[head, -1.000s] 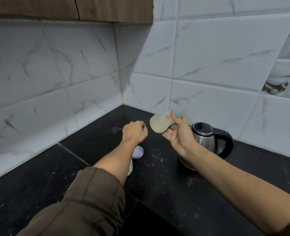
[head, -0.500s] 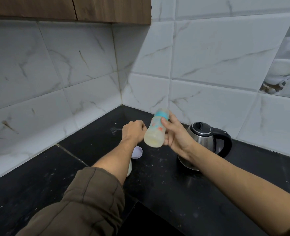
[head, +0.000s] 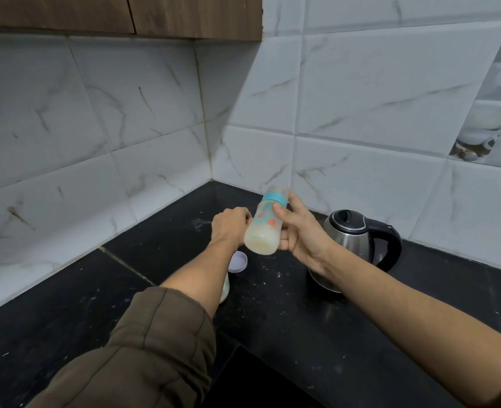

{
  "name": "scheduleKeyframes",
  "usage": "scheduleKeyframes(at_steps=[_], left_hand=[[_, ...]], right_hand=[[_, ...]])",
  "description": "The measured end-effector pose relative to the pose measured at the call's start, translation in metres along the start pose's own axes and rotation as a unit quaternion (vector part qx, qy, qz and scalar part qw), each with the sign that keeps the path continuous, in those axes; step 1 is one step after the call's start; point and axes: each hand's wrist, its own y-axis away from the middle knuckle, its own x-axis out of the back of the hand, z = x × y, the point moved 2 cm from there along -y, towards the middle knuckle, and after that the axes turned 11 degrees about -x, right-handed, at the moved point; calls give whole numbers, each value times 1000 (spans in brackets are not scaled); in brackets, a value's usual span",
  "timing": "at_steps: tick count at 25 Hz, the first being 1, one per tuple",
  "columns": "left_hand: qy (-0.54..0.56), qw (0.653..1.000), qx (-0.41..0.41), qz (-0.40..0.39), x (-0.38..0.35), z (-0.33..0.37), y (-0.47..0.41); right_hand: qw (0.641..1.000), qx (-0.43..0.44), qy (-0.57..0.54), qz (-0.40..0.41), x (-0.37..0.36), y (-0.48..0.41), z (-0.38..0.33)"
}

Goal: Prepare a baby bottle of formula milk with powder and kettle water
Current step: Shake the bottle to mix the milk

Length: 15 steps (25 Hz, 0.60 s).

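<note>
The baby bottle (head: 265, 228), tilted cap-up left of the kettle (head: 352, 234), was gripped by the right hand (head: 300, 235); the curled left hand (head: 231, 228) was held just beside it, its hold unclear.

- The translucent plastic baby bottle with a teal collar (head: 265, 228) hangs tilted above the black stone countertop (head: 66, 304), between the left hand (head: 230, 226) and the right hand (head: 302, 231), which grips it.
- The steel electric kettle with a black handle (head: 358, 240) stands on the countertop right of the right hand, near the back wall.
- The round white plastic lid (head: 238, 262) lies below the left hand, just beside a pale tub (head: 225, 288) half hidden under the left forearm.
</note>
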Motion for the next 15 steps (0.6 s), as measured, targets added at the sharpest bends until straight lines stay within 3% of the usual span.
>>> scheduleKeyframes(at_steps=[5,9,11,15], left_hand=[[19,999,18,42,-1,-1,7],[-1,1000,9,21,1,0,6],[1,1000,6,25,1,3,5],[13,999,12,47,-3,2,5]], right_hand=[[980,-7,-157,126,15,-10,-3],[993,-79,-55,65,5,-2,6],[991,-98,-75,51,4,0,7],[969,-155,-159,108,11,-5,11]])
